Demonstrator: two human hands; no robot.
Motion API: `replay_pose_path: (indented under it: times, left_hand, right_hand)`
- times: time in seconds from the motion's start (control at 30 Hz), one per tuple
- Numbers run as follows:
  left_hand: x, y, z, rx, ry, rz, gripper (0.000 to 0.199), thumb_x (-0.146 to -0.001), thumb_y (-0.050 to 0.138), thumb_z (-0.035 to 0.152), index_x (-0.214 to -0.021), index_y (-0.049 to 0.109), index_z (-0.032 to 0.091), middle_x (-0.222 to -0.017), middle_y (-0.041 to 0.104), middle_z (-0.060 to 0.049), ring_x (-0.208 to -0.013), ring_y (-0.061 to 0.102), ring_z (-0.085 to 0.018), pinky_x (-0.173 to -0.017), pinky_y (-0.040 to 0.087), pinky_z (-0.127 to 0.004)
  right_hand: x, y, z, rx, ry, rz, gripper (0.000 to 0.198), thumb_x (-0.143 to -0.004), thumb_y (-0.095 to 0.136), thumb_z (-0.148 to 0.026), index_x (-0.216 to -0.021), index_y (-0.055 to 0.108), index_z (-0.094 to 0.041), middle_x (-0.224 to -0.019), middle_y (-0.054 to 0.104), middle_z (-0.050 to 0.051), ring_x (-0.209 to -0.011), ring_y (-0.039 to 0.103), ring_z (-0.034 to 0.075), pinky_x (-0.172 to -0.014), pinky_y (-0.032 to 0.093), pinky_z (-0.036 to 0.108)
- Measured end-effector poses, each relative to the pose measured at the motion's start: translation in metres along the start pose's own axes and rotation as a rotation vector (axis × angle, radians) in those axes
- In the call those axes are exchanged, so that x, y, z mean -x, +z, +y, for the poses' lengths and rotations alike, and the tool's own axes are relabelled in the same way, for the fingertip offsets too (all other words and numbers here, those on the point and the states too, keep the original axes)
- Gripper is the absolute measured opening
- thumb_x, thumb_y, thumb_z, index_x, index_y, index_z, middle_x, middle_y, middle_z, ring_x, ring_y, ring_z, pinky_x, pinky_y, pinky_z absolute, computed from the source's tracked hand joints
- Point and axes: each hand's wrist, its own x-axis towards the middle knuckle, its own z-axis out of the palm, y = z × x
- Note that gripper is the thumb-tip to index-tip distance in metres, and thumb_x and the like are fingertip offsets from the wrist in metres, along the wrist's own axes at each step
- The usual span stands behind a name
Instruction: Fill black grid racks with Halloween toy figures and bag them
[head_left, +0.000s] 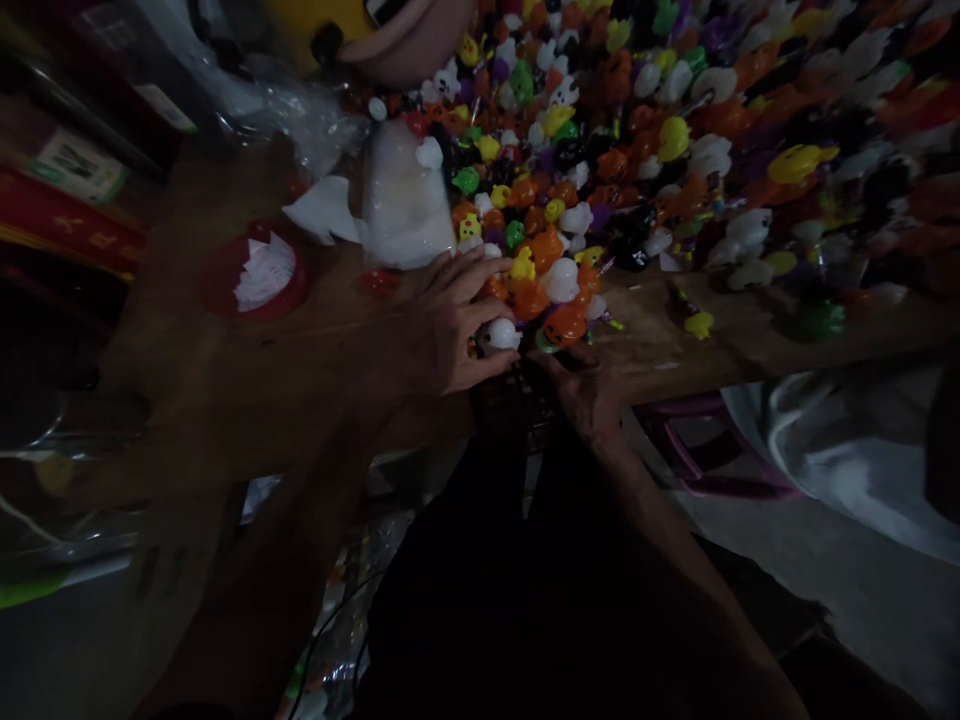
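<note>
Pressure is best kept light, lest bright orange plastic toys (528, 298) alongside be dislodged. A glossy, rounded white toy (501, 335) is located near the brown wooden table's (172, 350) front edge, between thumb and forefinger of the half-curled left hand (454, 328); firm closure cannot be told, nor whether anything is gripped by the bent right hand (589, 392).

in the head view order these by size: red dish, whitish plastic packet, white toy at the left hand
1. Whitish plastic packet
2. Red dish
3. White toy at the left hand
</note>
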Motion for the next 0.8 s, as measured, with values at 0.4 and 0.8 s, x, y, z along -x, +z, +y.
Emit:
replay_pose_path:
  times: [0.4,0.8]
  left_hand:
    - [0.009,0.002,0.003,-0.067,0.016,0.031,0.042,-0.075,0.088,0.034,-0.114,0.075,0.025,-0.171,0.038,-0.007,-0.161,0.025,-0.044,-0.129,0.021,-0.071]
    - [-0.007,0.002,0.033,-0.075,-0.103,0.139,0.033,-0.078,0.09,0.047,-0.091,0.073,0.022,-0.162,0.052,-0.01,-0.158,0.033,-0.046,-0.128,0.023,-0.075]
  right_hand:
    - [-0.002,-0.005,-0.001,0.236,-0.177,0.021,0.021,-0.091,0.064,-0.04,-0.094,0.075,-0.022,-0.095,0.079,0.009,-0.09,0.072,0.028,-0.086,0.058,0.042]
    - [-0.002,-0.017,-0.009,0.276,-0.325,-0.12,0.024,-0.096,0.058,-0.034,-0.108,0.076,-0.024,-0.104,0.078,0.011,-0.104,0.072,0.03,-0.099,0.058,0.047]
